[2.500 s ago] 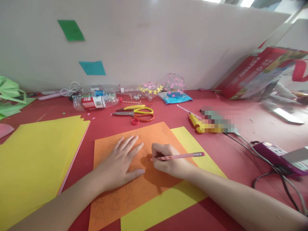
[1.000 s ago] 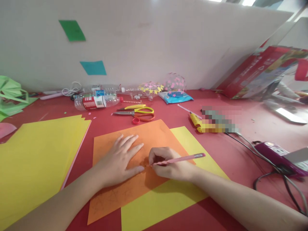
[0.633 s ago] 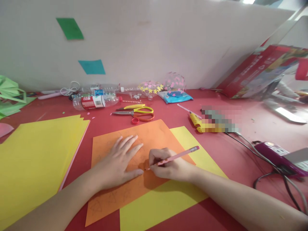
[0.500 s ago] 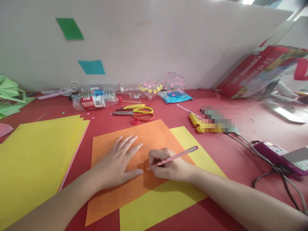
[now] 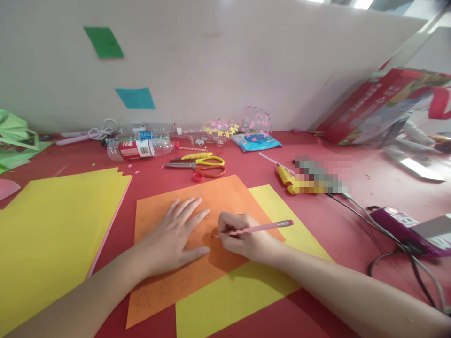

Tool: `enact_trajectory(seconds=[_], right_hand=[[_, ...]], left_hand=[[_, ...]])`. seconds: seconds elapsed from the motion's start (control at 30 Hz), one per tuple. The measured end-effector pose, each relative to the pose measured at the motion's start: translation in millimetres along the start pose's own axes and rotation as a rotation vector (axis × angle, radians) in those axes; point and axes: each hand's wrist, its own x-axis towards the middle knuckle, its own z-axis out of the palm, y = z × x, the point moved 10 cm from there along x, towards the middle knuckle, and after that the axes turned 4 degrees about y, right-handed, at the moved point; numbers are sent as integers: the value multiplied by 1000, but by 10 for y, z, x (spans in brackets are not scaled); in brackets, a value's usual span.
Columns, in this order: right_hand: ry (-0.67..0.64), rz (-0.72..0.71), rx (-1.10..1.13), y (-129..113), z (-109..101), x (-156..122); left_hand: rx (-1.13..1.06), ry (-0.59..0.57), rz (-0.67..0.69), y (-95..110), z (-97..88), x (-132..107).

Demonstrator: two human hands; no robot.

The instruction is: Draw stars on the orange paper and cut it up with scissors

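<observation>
Compared with half a second ago, the right hand [image 5: 244,239] is sitting slightly farther up the orange sheet [image 5: 221,197], and the pink pencil [image 5: 268,228] is lying flatter, its eraser end pointing off to the right. The right fingers [image 5: 225,224] are clamping together around the pencil near its tip, which is touching the orange sheet just beside the left thumb. The left hand [image 5: 174,237] is lying flat on the same sheet, its fingers [image 5: 188,211] stretched out and slightly apart, pressing the paper down. Faint pencil outlines [image 5: 165,286] are showing on the sheet below the left wrist. The orange sheet is partly overlapping a yellow sheet [image 5: 239,295] that is sticking out under the right wrist and to the right of the right fingers. Beyond the left fingertips, scissors [image 5: 200,163] and a plastic bottle [image 5: 141,149] are lying on the red desk [image 5: 317,216]. Left of the left fingers, well apart, a stack of yellow paper [image 5: 52,225] is resting. Beyond the pencil's eraser end, a yellow glue gun [image 5: 285,178] is lying.
</observation>
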Motion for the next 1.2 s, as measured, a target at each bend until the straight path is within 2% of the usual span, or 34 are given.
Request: enact_trajectory(seconds=[0.77, 1.2], right_hand=[[-84, -26, 89, -35, 35, 10], [-89, -37, 68, -44, 74, -15]], left_hand=[[-17, -11, -6, 11, -6, -2], [-19, -10, -18, 12, 2, -12]])
